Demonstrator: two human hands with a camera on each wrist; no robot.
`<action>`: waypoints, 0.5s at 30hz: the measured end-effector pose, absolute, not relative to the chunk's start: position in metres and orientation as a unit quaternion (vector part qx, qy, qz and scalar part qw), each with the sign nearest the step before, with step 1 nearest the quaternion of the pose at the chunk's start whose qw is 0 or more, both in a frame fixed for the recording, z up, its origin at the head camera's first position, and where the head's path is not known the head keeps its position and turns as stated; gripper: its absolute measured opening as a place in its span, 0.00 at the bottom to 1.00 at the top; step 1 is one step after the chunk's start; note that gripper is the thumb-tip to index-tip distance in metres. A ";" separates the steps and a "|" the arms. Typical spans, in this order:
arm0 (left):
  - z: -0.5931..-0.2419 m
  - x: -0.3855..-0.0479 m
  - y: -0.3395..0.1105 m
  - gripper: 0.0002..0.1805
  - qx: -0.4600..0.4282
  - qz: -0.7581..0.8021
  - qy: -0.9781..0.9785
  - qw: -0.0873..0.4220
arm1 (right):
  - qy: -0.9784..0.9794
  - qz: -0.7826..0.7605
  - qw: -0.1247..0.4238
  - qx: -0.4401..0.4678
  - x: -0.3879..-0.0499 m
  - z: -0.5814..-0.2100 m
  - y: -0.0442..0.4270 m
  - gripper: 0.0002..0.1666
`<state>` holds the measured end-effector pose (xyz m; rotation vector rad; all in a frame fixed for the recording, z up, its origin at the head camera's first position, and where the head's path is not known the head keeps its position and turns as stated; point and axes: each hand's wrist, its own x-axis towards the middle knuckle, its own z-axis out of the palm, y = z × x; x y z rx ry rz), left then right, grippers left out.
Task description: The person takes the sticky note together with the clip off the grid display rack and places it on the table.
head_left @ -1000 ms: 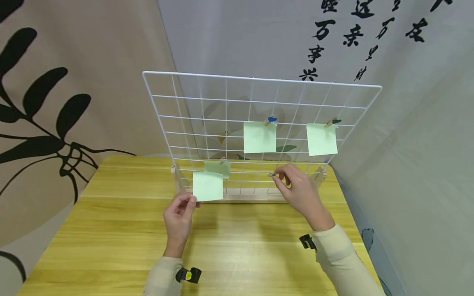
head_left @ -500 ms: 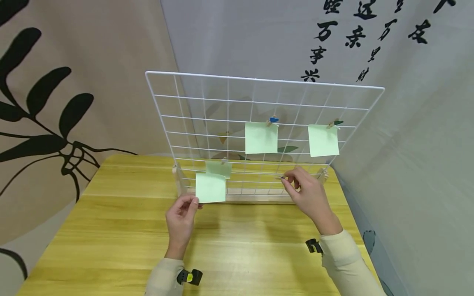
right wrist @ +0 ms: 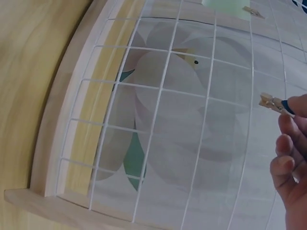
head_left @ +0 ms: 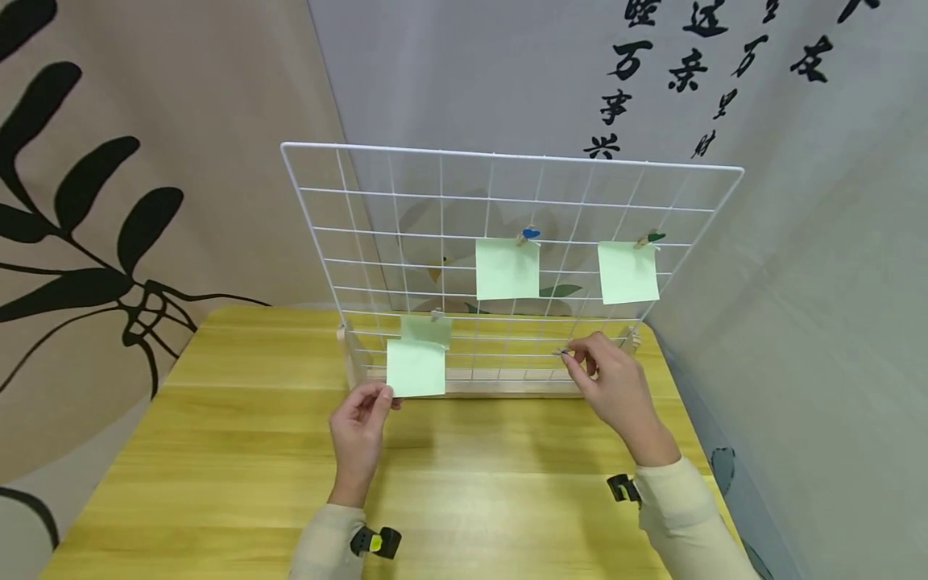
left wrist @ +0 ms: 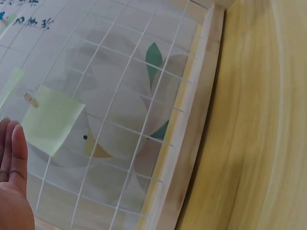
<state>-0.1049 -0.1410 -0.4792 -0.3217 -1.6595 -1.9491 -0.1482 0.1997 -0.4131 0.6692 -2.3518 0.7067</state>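
Observation:
My left hand (head_left: 360,435) pinches the lower left corner of a pale green note (head_left: 416,368) in front of the white wire grid (head_left: 464,196). Behind that note, another green note (head_left: 426,329) hangs from a small clip (head_left: 437,315). My right hand (head_left: 616,391) pinches a small wooden clothespin (head_left: 561,352) before the grid's lower right part; the right wrist view shows the clothespin (right wrist: 272,102) with a dark blue piece at the fingertips. In the left wrist view my left hand (left wrist: 14,177) is partly cut off beside a clipped note (left wrist: 53,120).
Two more green notes hang higher on the grid, one (head_left: 507,269) under a blue-heart clip (head_left: 530,233), the other (head_left: 627,273) under a green clip (head_left: 650,238). The grid stands in a wooden base (head_left: 507,388) on the wooden table (head_left: 239,451), before printed curtains (head_left: 239,97).
My right hand has moved right and slightly down with the clothespin, away from the left hand. The left hand and its note have shifted slightly right.

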 end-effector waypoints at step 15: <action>-0.486 -0.104 -0.141 0.02 -0.125 -0.731 -0.612 0.275 | -0.899 0.270 0.264 0.221 -0.139 -0.425 0.205 0.07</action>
